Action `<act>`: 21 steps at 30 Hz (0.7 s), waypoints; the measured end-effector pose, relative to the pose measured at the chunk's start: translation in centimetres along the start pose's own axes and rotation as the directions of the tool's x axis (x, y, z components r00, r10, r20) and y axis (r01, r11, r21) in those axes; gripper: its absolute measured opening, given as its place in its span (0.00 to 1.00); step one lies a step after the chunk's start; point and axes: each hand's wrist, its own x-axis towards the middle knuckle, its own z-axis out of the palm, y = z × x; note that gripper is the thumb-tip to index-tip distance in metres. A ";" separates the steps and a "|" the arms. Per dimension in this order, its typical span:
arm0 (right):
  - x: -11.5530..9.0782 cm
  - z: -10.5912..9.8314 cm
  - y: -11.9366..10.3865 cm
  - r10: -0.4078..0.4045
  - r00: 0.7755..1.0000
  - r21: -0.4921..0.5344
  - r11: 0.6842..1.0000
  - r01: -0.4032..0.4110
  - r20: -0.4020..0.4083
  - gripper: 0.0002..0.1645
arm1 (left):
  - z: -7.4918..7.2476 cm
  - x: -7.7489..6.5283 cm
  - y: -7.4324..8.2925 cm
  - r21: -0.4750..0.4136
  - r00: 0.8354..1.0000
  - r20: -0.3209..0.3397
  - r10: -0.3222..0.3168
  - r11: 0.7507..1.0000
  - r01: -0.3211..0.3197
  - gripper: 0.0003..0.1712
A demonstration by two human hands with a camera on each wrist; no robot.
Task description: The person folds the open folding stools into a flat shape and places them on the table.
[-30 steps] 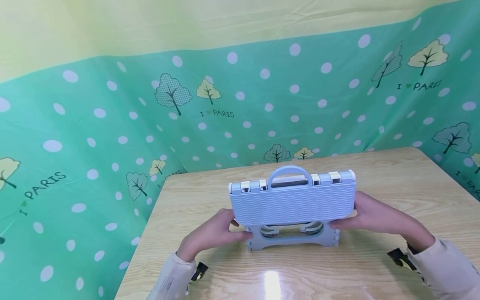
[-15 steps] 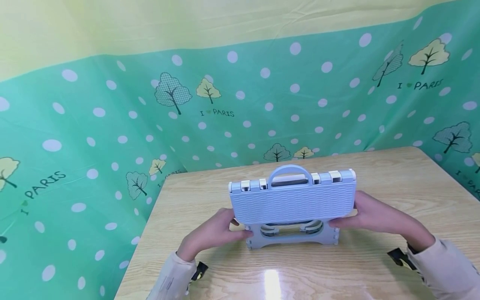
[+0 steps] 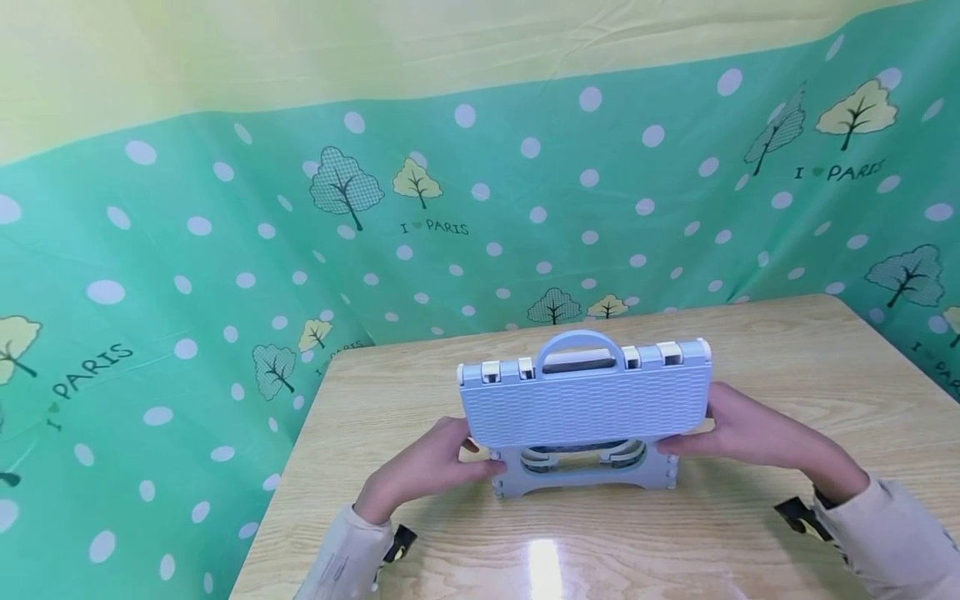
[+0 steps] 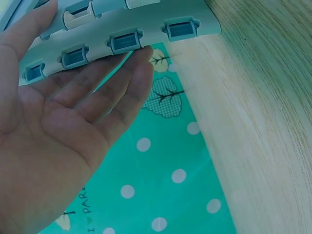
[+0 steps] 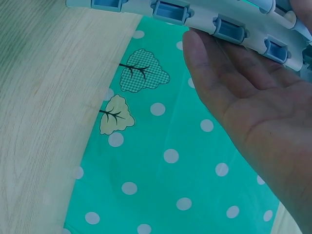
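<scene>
A pale blue plastic folding stool [image 3: 585,404] stands on the wooden table, with a woven-textured panel facing me and an arched handle [image 3: 579,338] on top. Below the panel shows a leg section [image 3: 585,479] with an oval cutout. My left hand [image 3: 435,458] grips the stool's left side, thumb in front on the leg section and fingers behind. On the other side my right hand [image 3: 742,427] holds it in the same way. Both wrist views show the fingers reaching behind the hinged edge of the stool [image 4: 180,30], where the fingertips are partly hidden.
The wooden table [image 3: 817,375] extends around the stool, with a bright light reflection near its front. A green dotted curtain [image 3: 420,292] with printed trees hangs behind and to the left of the table.
</scene>
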 end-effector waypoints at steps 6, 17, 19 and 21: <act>0.0 0.0 0.2 0.016 1.000 0.005 1.000 -0.016 -0.013 0.40 | 0.0 0.0 0.3 0.015 1.000 -0.005 -0.009 1.000 0.009 0.31; 0.0 0.0 0.4 0.048 0.998 0.000 0.999 -0.048 -0.035 0.41 | 0.0 0.1 0.2 0.018 1.000 -0.014 0.007 1.000 -0.007 0.29; 0.0 0.1 0.4 0.051 0.998 0.009 0.999 -0.051 -0.036 0.41 | 0.0 0.1 0.2 0.019 1.000 -0.015 0.007 1.000 -0.007 0.29; 0.1 0.2 0.4 0.050 0.998 0.016 0.999 -0.050 -0.034 0.40 | 0.1 0.0 0.2 0.019 1.000 -0.014 0.006 1.000 -0.006 0.29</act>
